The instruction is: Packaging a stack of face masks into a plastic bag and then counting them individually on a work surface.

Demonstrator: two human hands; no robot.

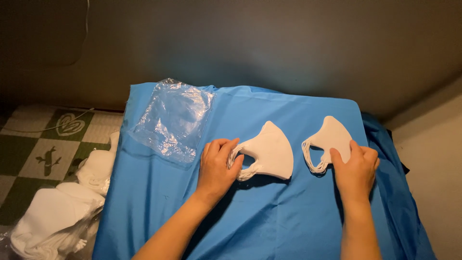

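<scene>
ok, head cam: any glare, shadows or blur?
Head view: sharp overall; warm dim light, dark corners; glare on the clear plastic bags; soft shadows under the left hand and the mask stack; right hand evenly lit.

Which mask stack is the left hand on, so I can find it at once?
On the blue cloth, look right of the clear plastic bags. The left hand touches the ear loops of the middle stack. It is thicker than the right stack, which the right hand touches.

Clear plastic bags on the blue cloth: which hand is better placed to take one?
Probably left: the left hand rests on the thicker mask stack, right beside the clear plastic bags; the right hand sits far across.
</scene>
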